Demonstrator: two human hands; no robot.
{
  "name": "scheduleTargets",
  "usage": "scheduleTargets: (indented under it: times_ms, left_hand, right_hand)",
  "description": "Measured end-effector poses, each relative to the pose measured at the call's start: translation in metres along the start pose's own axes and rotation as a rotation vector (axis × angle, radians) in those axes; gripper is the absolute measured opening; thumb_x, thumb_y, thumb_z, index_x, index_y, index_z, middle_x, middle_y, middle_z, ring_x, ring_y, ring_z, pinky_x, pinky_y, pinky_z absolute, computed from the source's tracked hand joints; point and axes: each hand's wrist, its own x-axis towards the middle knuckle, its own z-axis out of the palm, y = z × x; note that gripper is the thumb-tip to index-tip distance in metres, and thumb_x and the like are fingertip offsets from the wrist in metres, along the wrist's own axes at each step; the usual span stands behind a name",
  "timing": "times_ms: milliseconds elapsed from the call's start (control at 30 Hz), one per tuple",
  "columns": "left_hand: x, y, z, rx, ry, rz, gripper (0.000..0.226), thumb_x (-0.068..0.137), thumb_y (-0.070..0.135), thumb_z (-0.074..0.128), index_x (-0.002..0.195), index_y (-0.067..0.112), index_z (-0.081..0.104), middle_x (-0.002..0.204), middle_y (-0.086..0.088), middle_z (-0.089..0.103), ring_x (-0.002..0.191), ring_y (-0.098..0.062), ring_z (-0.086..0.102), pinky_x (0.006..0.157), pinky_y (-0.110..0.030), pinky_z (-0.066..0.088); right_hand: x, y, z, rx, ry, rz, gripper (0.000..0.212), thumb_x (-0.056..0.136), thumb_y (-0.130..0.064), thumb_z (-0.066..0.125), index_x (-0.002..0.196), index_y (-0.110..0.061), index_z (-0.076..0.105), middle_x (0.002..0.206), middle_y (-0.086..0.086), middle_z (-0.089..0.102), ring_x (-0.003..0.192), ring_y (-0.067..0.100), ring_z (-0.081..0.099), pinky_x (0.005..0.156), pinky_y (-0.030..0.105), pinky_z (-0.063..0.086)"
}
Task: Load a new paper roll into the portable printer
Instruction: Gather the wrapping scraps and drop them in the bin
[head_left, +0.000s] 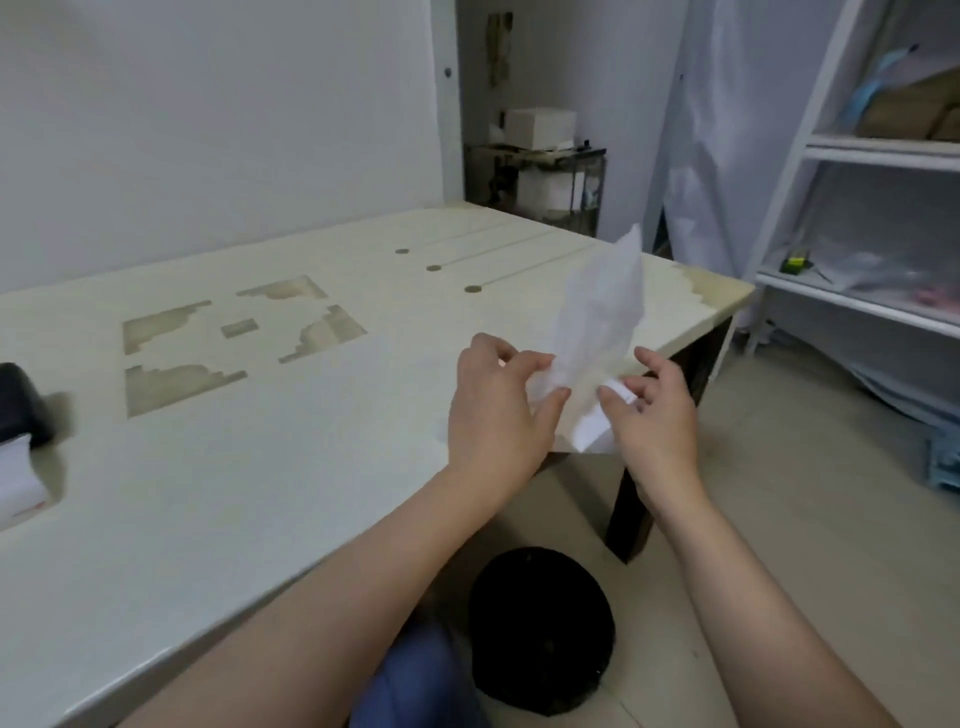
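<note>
My left hand (493, 410) and my right hand (652, 415) are raised side by side over the near right edge of the counter (218, 493), both busy with a white paper roll (597, 423) and its thin translucent wrapper (602, 306). The fingers of my left hand are pinched together on the lower end of the wrapper, which stands up crumpled and tilted away from me above both hands. The fingers of my right hand are curled around the roll itself, thumb and forefinger closed on its upper edge, the white body of it showing below between my two palms. The picture is blurred here, so I cannot tell how much of the wrapper is around the roll. The dark portable printer (23, 410) sits far off at the left edge of the counter, well apart from my hands, with a white sheet (18, 480) just in front of it. On the floor below my forearms lies a round black stool (540, 629).
</note>
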Motion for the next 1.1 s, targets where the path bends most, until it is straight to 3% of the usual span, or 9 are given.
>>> scheduleTargets:
  times_ms: [167, 267, 433, 567, 700, 833, 900, 1033, 1100]
  left_hand:
    - [-0.042, 0.006, 0.062, 0.09, -0.14, 0.288, 0.028, 0.085, 0.021, 0.068, 0.113, 0.018, 0.07, 0.123, -0.002, 0.057, 0.106, -0.022, 0.056, 0.067, -0.037, 0.054]
    - [-0.069, -0.015, 0.092, 0.099, -0.261, 0.31, 0.025, 0.087, 0.016, 0.066, 0.11, 0.018, 0.072, 0.116, 0.001, 0.063, 0.099, -0.02, 0.061, 0.069, -0.036, 0.056]
    - [-0.098, -0.078, 0.133, 0.029, -0.524, -0.096, 0.049, 0.094, 0.026, 0.058, 0.141, 0.028, 0.046, 0.133, 0.008, 0.059, 0.116, -0.015, 0.057, 0.093, -0.037, 0.052]
    - [-0.112, -0.128, 0.159, -0.16, -0.773, -0.355, 0.082, 0.093, 0.041, 0.057, 0.155, 0.034, 0.002, 0.143, 0.011, 0.049, 0.123, -0.01, 0.052, 0.098, -0.03, 0.046]
    - [-0.13, -0.173, 0.192, -0.006, -0.944, -0.375, 0.079, 0.088, 0.042, 0.057, 0.154, 0.031, 0.016, 0.16, -0.002, 0.027, 0.147, -0.025, 0.025, 0.119, -0.044, 0.026]
    - [-0.141, -0.197, 0.211, 0.148, -1.099, -0.461, 0.068, 0.097, 0.03, 0.052, 0.154, 0.023, 0.017, 0.164, 0.0, 0.014, 0.149, -0.028, 0.012, 0.121, -0.036, 0.016]
    - [-0.141, -0.208, 0.213, 0.193, -1.106, -0.449, 0.065, 0.097, 0.029, 0.051, 0.153, 0.022, 0.021, 0.163, 0.0, 0.016, 0.149, -0.028, 0.014, 0.12, -0.036, 0.02]
    - [-0.135, -0.22, 0.205, 0.273, -1.13, -0.445, 0.059, 0.097, 0.03, 0.05, 0.151, 0.018, 0.028, 0.161, -0.003, 0.018, 0.147, -0.028, 0.017, 0.118, -0.037, 0.025]
    - [-0.128, -0.221, 0.2, 0.291, -1.098, -0.446, 0.055, 0.098, 0.029, 0.05, 0.149, 0.016, 0.034, 0.158, -0.006, 0.027, 0.144, -0.029, 0.024, 0.114, -0.036, 0.028]
  right_hand:
    - [-0.001, 0.058, -0.04, 0.019, 0.02, 0.075, 0.045, 0.075, -0.014, 0.066, 0.119, -0.011, 0.057, 0.102, 0.013, 0.071, 0.093, 0.026, 0.069, 0.08, 0.046, 0.059]
    - [-0.006, 0.097, -0.049, -0.022, -0.035, 0.124, 0.046, 0.079, -0.014, 0.066, 0.124, -0.013, 0.055, 0.101, 0.008, 0.069, 0.093, 0.022, 0.068, 0.07, 0.026, 0.055]
    - [-0.021, 0.172, -0.043, -0.162, -0.062, 0.272, 0.075, 0.089, -0.008, 0.064, 0.152, -0.024, 0.026, 0.098, 0.0, 0.063, 0.095, 0.016, 0.061, 0.087, 0.026, 0.045]
    - [-0.034, 0.231, -0.021, -0.319, -0.058, 0.375, 0.048, 0.09, -0.009, 0.061, 0.136, -0.016, 0.049, 0.112, 0.004, 0.067, 0.101, 0.024, 0.064, 0.081, 0.027, 0.046]
    - [-0.044, 0.285, 0.008, -0.494, -0.089, 0.403, 0.023, 0.089, -0.005, 0.06, 0.11, -0.011, 0.064, 0.113, 0.006, 0.069, 0.099, 0.024, 0.065, 0.073, 0.021, 0.039]
    - [-0.053, 0.327, 0.028, -0.648, -0.135, 0.355, 0.017, 0.089, 0.0, 0.059, 0.103, -0.006, 0.065, 0.114, 0.009, 0.064, 0.094, 0.029, 0.064, 0.07, 0.026, 0.043]
    - [-0.056, 0.345, 0.037, -0.727, -0.248, 0.335, 0.023, 0.092, -0.002, 0.056, 0.112, -0.006, 0.065, 0.121, 0.012, 0.059, 0.097, 0.033, 0.063, 0.074, 0.032, 0.048]
    - [-0.063, 0.373, 0.053, -0.976, -0.835, 0.463, 0.039, 0.097, -0.023, 0.051, 0.135, -0.015, 0.051, 0.127, 0.015, 0.06, 0.113, 0.035, 0.059, 0.081, 0.033, 0.046]
    - [-0.065, 0.375, 0.056, -0.99, -0.874, 0.535, 0.046, 0.097, -0.03, 0.05, 0.141, -0.02, 0.043, 0.127, 0.017, 0.061, 0.115, 0.038, 0.057, 0.086, 0.035, 0.047]
